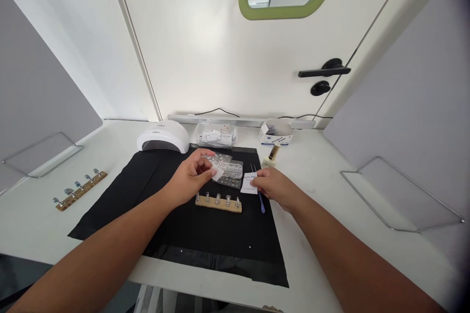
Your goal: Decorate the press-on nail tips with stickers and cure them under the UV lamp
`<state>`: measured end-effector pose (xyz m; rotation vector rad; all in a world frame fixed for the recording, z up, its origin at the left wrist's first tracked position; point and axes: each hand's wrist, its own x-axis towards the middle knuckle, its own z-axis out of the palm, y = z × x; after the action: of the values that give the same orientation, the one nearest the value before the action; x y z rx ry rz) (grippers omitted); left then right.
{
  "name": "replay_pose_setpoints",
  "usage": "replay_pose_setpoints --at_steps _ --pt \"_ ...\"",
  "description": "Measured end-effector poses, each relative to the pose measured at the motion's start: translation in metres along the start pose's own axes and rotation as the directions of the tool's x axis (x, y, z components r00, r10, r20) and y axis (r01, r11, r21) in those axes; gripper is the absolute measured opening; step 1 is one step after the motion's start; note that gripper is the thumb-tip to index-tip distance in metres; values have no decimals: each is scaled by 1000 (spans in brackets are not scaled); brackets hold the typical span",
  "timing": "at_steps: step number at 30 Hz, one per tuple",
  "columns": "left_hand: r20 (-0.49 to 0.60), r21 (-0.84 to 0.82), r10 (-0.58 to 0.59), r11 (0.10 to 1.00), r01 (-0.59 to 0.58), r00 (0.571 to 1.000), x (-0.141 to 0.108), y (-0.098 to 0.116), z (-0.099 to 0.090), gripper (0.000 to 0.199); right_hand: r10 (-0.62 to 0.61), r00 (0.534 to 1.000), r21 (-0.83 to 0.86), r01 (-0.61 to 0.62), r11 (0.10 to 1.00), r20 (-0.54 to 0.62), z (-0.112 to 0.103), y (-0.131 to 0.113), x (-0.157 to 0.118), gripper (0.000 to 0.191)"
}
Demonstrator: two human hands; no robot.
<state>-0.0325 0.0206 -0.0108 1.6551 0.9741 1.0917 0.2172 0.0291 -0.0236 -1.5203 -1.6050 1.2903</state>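
Note:
My left hand point(193, 173) pinches a small white pad point(217, 172) between thumb and fingers, above some clear sheets of small gems point(231, 171). In my right hand point(273, 183) is a white alcohol pad packet point(249, 183), printed "Alcohol Pad" and gripped by its right edge. Tweezers with a blue-purple handle point(262, 204) lie on the black mat beside that hand, their tips pointing away. Nearer to me, a wooden nail stand point(219, 204) carries several clear nail tips in a row. A nail polish bottle point(270, 158) with a gold cap stands just beyond my right hand.
A white nail lamp point(163, 135) sits at the mat's back left. Behind the mat are a clear plastic tub point(216, 135) of packets and an opened box point(276, 133). Another nail stand point(81, 190) holds bluish tips at left. The black mat point(205, 234) covers the middle table.

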Motion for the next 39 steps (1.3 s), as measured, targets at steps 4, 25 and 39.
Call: replay_pose_setpoints --at_steps 4,25,39 --pt "-11 -3 8 1000 -8 1000 1 2 -1 35 19 999 128 -25 992 50 -3 -1 -1 21" --pt "-169 12 144 989 -144 975 11 -11 -19 33 -327 882 -244 254 936 -338 -1 -110 53 26" --pt "-40 353 312 893 -279 949 14 -14 -41 30 -537 812 -514 367 776 -231 6 -96 37 21"
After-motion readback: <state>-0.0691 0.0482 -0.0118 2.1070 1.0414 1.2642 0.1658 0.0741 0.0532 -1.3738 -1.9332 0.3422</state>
